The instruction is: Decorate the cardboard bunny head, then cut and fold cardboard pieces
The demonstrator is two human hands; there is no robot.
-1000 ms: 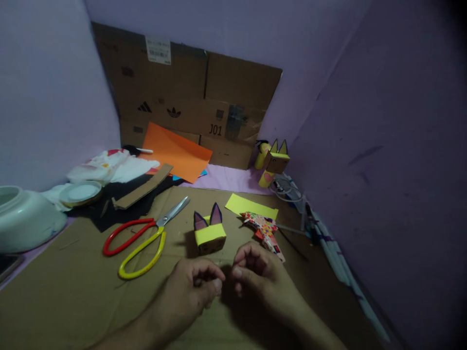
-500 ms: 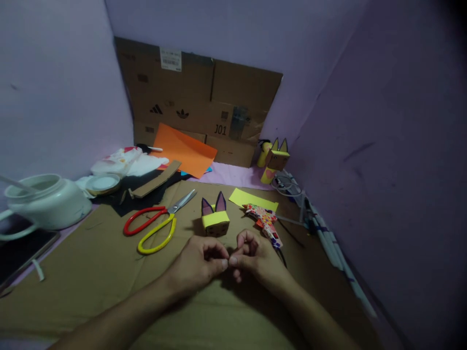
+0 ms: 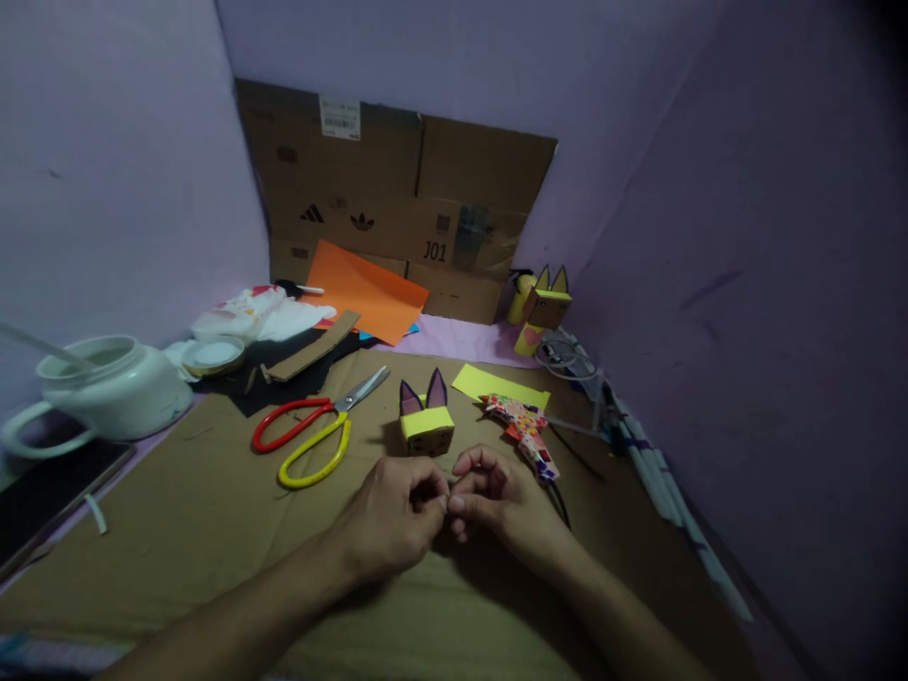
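Fingertips together, my left hand and my right hand meet low over the brown cardboard sheet. Both are closed in a pinch; whatever they hold, if anything, is too small to make out. Just beyond them sits a small box head with a yellow top and two pointed, dark-edged ears. To its left lie scissors with one red and one yellow handle, blades pointing away. A glue gun in patterned wrapping rests to the right, near my right hand, beside a yellow paper strip.
At left stand a white mug-like pot and a dark flat device. Orange paper and a cardboard strip lie behind. An eared paper figure stands back right; white sticks line the right wall.
The whole scene has shifted slightly right in view. My left hand has turned a little, its thumb tip now less visible; both hands stay together.
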